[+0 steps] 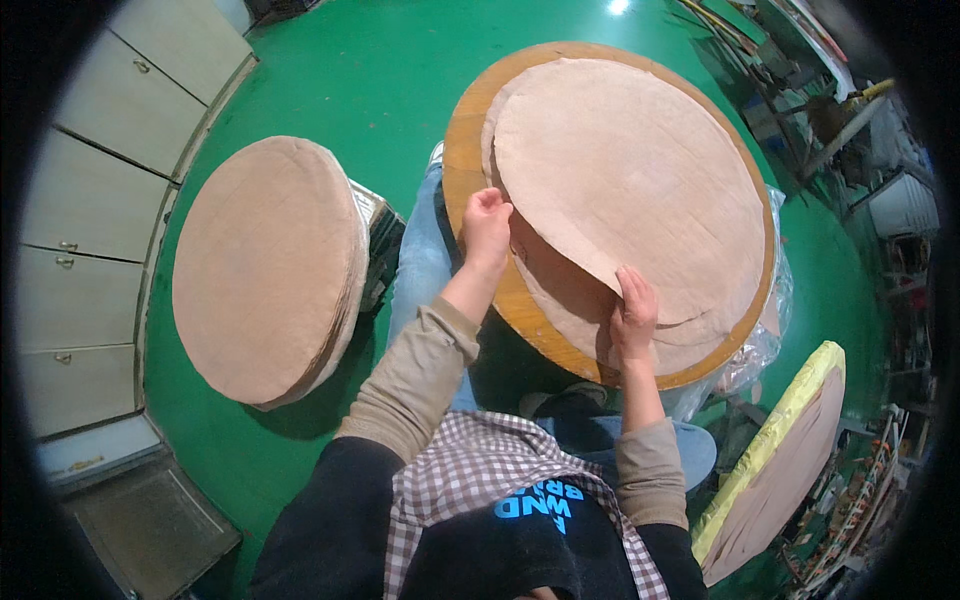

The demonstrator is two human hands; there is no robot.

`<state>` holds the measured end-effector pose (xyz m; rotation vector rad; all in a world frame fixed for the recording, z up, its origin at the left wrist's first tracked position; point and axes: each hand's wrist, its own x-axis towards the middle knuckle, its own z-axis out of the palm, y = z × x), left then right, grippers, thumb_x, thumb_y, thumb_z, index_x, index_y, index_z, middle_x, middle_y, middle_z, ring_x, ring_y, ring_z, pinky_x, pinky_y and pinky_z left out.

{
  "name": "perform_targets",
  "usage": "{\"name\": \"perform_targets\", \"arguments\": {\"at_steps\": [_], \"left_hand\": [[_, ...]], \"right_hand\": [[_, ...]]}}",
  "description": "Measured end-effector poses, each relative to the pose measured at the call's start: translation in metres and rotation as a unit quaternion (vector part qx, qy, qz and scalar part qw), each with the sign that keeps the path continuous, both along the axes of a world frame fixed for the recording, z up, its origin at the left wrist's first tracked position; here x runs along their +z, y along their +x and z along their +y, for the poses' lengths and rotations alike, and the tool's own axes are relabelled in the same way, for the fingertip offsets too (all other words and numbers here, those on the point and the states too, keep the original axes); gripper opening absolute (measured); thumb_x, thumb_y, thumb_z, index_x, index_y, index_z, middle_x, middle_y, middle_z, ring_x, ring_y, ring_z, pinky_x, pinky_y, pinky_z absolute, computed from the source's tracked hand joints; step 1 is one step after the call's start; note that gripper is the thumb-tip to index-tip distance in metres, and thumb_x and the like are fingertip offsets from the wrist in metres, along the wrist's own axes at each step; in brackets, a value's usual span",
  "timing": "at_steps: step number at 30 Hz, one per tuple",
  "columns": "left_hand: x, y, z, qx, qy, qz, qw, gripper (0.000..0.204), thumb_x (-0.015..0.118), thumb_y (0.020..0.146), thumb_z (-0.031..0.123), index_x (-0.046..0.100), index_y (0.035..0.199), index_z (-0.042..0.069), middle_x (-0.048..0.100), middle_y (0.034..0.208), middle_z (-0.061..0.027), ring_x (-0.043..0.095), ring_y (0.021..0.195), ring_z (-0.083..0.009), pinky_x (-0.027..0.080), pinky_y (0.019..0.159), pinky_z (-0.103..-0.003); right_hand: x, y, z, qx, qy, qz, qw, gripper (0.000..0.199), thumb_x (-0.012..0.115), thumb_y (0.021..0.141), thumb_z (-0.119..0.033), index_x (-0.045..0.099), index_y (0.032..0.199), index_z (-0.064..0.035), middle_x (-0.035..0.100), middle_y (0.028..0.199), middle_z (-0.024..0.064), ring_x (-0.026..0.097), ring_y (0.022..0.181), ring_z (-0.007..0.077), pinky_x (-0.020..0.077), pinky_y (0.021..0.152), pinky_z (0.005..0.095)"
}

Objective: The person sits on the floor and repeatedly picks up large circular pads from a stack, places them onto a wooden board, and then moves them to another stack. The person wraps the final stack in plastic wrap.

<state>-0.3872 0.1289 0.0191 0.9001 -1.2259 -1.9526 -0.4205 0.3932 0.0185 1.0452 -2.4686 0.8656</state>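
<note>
A thin, round, pinkish-tan sheet [640, 170], much like a large flatbread, lies over similar sheets on a round wooden board [548, 335] in front of me. Its near left edge is raised, and a dark gap shows beneath it. My left hand [487, 228] is closed at that edge, thumb and fingers pinched together. Further right along the same edge, my right hand [634, 315] grips the sheet, its fingers on top. The lower sheet [570, 310] stays flat on the board under the lifted one.
To my left stands a thick round stack of the same sheets [265, 270] on a low support. A yellow-wrapped stack [775, 465] is at the lower right. Clear plastic [750, 350] hangs beside the board. Pale cabinets [100, 200] line the left; cluttered shelves [900, 210] line the right.
</note>
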Motion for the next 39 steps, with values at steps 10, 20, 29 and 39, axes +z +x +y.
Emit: {"name": "perform_targets", "arguments": {"at_steps": [10,20,29,39], "left_hand": [[0.006,-0.004,-0.028,-0.173,0.101,-0.059,0.978,0.022,0.056,0.087,0.012,0.054,0.107,0.005,0.06,0.096,-0.0047,0.055,0.087,-0.0142,0.046,0.07,-0.03],[0.019,0.02,0.05,-0.381,0.408,0.157,0.814,0.042,0.046,0.095,0.031,0.041,0.125,0.001,0.05,0.125,-0.0184,0.054,0.11,-0.0278,0.048,0.089,-0.048],[0.013,0.045,0.062,-0.121,0.039,-0.026,0.992,0.034,0.05,0.082,-0.002,0.05,0.116,-0.004,0.056,0.107,-0.0068,0.053,0.094,-0.0158,0.043,0.083,-0.028],[0.011,0.018,0.03,-0.086,0.279,0.003,0.956,0.035,0.051,0.084,0.0,0.045,0.119,-0.001,0.056,0.096,-0.0076,0.057,0.085,-0.018,0.047,0.073,-0.031]], "right_hand": [[0.008,0.002,-0.011,-0.001,-0.002,-0.003,1.0,0.047,0.052,0.068,0.007,0.06,0.111,-0.0074,0.061,0.112,0.0137,0.056,0.106,0.0314,0.0429,0.09,0.0415],[0.001,0.02,-0.046,-0.017,0.079,0.024,0.996,0.044,0.056,0.074,-0.002,0.055,0.118,-0.0047,0.054,0.121,0.0154,0.051,0.111,0.0336,0.0408,0.093,0.0424],[0.168,-0.076,-0.048,-0.092,0.081,0.035,0.992,0.023,0.053,0.075,-0.006,0.065,0.094,-0.0116,0.064,0.079,0.015,0.063,0.075,0.0338,0.05,0.064,0.0416],[0.009,-0.014,0.052,-0.012,0.021,0.049,0.998,0.047,0.046,0.062,0.011,0.061,0.104,-0.0057,0.064,0.107,0.011,0.058,0.105,0.031,0.0465,0.085,0.0408]]}}
